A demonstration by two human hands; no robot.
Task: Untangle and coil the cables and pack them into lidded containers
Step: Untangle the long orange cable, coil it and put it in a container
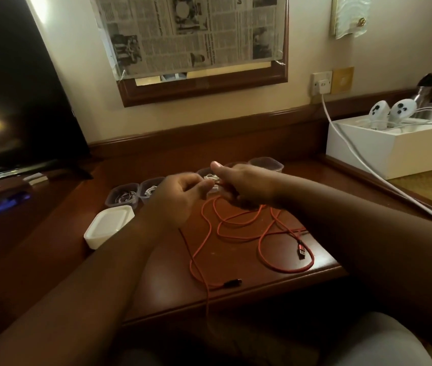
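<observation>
Hands are meeting above the middle of the wooden desk (236, 299). The left hand (180, 196) is pinching a strand of the red cable (238, 228) between thumb and fingertips, fingers curled. The right hand (241, 186) is gripping the same cable with curled fingers, thumb pointing up; the cable end between the two hands is blurred. The rest of the red cable is lying in loose, overlapping loops on the desk in front of the hands, with a USB plug (301, 250) resting inside one loop and a dark smaller connector (232, 283) lying near the desk's front edge. One strand is hanging over that edge.

Behind the hands, a row of clear open containers (123, 194) is standing on the desk; the leftmost ones are holding white cables, and the hands are partly hiding the middle ones. A white lidded container (109, 224) is sitting just beside the left forearm. A dark television (17, 101) is standing at the left. At the right, a white box (394, 151) is holding two white controllers (391, 112), and a white charger cord (355, 154) is running from a wall socket (322, 84) across its front.
</observation>
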